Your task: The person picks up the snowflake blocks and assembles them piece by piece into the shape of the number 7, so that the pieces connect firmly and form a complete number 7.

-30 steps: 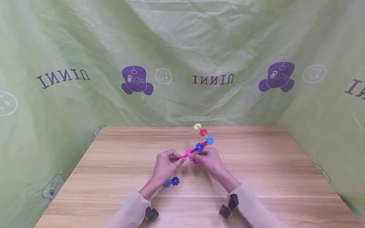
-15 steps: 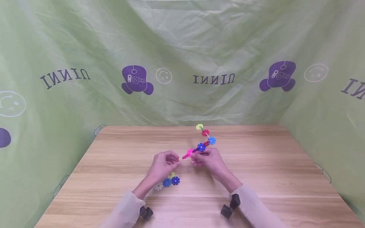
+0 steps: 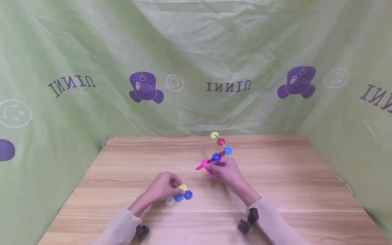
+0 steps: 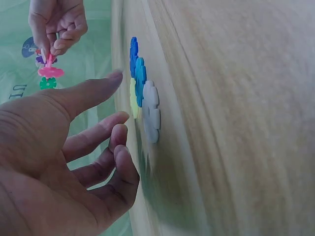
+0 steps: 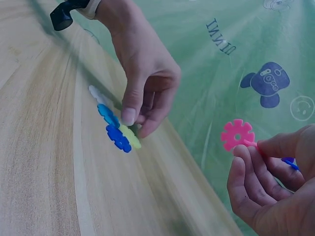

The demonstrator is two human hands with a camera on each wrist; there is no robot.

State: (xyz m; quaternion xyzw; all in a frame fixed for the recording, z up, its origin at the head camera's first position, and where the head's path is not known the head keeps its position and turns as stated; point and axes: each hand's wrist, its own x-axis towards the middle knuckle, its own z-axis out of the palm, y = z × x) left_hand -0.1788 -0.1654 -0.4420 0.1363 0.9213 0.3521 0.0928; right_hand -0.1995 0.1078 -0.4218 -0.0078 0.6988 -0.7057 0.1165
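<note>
My right hand (image 3: 226,173) pinches the pink end of a chain of flower-shaped discs (image 3: 216,157), which rises up and back to a yellow-green disc (image 3: 214,135). In the right wrist view a pink disc (image 5: 237,135) stands at those fingertips. My left hand (image 3: 162,186) hovers over loose discs on the table, thumb and fingers apart with nothing between them in the left wrist view. Beside its fingertips lie a yellow disc (image 3: 183,187), a dark blue disc (image 3: 188,195), a light blue disc (image 3: 179,198) and a white disc (image 3: 169,200).
The wooden table (image 3: 275,177) spreads around both hands. A green printed cloth (image 3: 190,112) hangs behind the table and at both sides. Black devices (image 3: 248,221) are strapped at both wrists.
My left hand has let go of the pink end of the chain and moved left and toward the near side, down to the loose discs. The right hand has barely moved, still holding the chain.
</note>
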